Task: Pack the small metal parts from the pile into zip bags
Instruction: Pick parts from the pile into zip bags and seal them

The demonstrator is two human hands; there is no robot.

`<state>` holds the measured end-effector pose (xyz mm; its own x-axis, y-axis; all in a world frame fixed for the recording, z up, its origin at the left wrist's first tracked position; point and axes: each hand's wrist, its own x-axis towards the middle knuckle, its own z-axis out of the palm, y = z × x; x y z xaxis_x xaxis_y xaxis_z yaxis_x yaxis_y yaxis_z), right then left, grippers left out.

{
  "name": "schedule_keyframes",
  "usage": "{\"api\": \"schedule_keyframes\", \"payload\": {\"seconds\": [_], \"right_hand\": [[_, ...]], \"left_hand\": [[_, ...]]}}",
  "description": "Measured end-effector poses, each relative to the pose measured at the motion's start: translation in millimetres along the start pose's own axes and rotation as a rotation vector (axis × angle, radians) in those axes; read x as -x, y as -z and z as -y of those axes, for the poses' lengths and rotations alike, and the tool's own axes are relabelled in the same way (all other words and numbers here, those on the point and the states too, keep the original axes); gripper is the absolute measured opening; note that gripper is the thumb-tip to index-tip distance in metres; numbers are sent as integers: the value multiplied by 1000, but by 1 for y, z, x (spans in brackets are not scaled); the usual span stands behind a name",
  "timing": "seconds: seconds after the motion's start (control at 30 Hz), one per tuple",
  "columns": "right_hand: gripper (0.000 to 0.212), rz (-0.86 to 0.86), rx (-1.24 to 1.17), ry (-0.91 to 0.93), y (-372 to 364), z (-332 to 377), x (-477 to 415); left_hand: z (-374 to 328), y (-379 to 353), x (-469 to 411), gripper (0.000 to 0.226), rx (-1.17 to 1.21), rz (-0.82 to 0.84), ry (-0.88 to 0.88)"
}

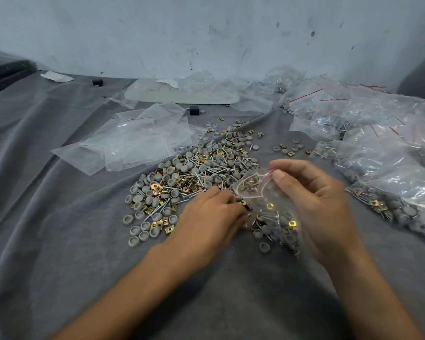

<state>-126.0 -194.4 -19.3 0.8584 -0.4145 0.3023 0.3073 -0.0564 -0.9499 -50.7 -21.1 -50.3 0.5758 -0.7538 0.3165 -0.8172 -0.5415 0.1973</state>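
A pile of small parts (194, 175), grey round caps, brass square clips and screws, lies spread on the grey cloth (59, 241). My right hand (314, 204) pinches the mouth of a clear zip bag (272, 212) with a red seal line; the bag is partly filled with the same parts and its opening faces the pile. My left hand (214, 217) rests palm down at the pile's near edge, right beside the bag's mouth, fingers curled over some parts; what they hold is hidden and blurred.
Empty zip bags (133, 141) lie flat at the left of the pile. Several filled bags (383, 148) are heaped at the right. A pale flat board (182, 94) and small black blocks (194, 110) lie near the wall.
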Motion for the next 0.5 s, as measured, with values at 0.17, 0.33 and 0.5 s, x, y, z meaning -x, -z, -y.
{"api": "schedule_keyframes", "payload": {"seconds": [0.17, 0.33, 0.5], "right_hand": [[14, 58, 30, -22, -2, 2, 2], [15, 92, 54, -38, -7, 2, 4], [17, 82, 59, -16, -5, 2, 4]], "left_hand": [[30, 31, -10, 27, 190, -139, 231], [29, 55, -10, 22, 578, -255, 248], [2, 47, -7, 20, 554, -102, 156]]}}
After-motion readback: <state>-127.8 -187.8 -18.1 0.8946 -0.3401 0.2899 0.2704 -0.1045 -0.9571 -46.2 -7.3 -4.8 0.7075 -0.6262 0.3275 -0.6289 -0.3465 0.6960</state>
